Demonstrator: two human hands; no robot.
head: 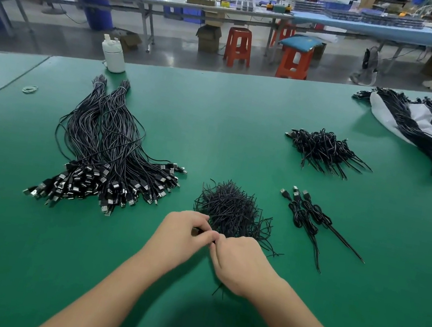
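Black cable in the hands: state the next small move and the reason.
Probably twist a tie closed round it: left hand and right hand both pinch the black cable just before the tie pile, and three tied cables lie right of it.

Green table [215, 123]: cable bundles [104, 145], tie pile [233, 208], bottle [114, 55].

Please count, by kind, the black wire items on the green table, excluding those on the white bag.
Banded bundles of USB cables: 2
Heap of short wire ties: 1
Heap of coiled cables: 1
Single coiled USB cables: 3
Held cable: 1
Total: 8
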